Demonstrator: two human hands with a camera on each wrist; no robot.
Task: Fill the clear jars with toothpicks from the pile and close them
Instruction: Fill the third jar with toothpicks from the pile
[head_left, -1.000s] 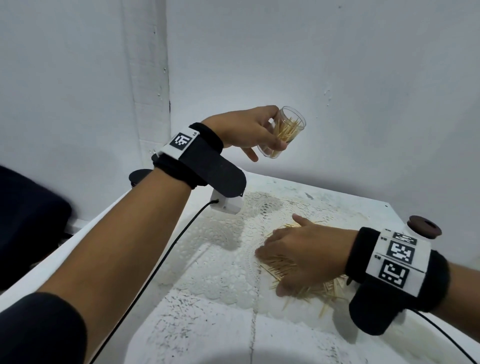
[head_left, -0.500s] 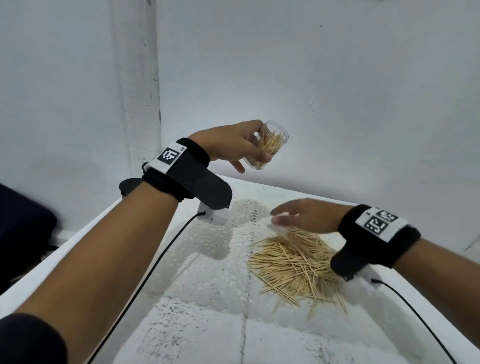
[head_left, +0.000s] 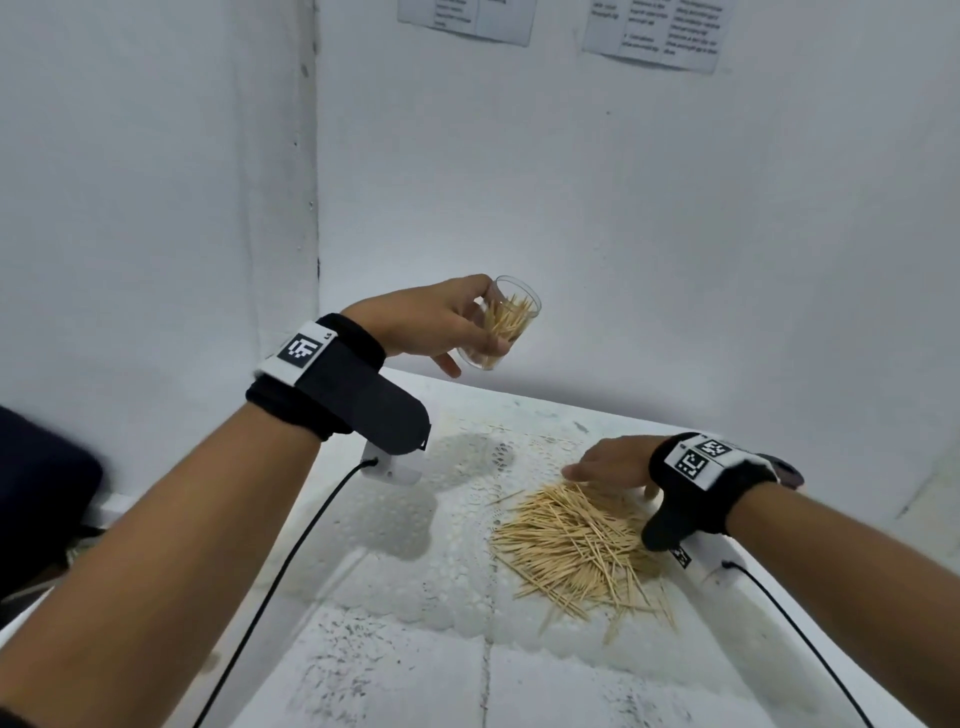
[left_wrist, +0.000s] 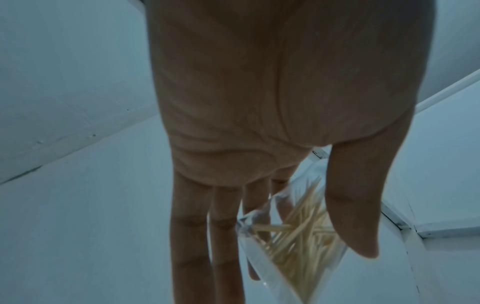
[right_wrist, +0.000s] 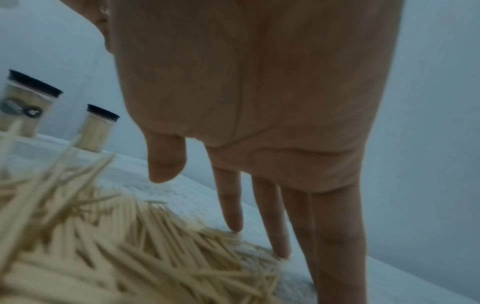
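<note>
In the lower right of the head view, the toothpick pile lies on the white table. The right hand rests at its far edge, fingers straight, holding nothing. Higher up, mid-frame, the left hand grips a tilted clear jar, partly full of toothpicks and lidless.

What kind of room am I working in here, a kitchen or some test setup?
Probably a plain test or recording corner, not a kitchen: bare white walls with printed sheets taped up, and a white table under a lace cloth holding only the toothpick pile and jars.
</note>
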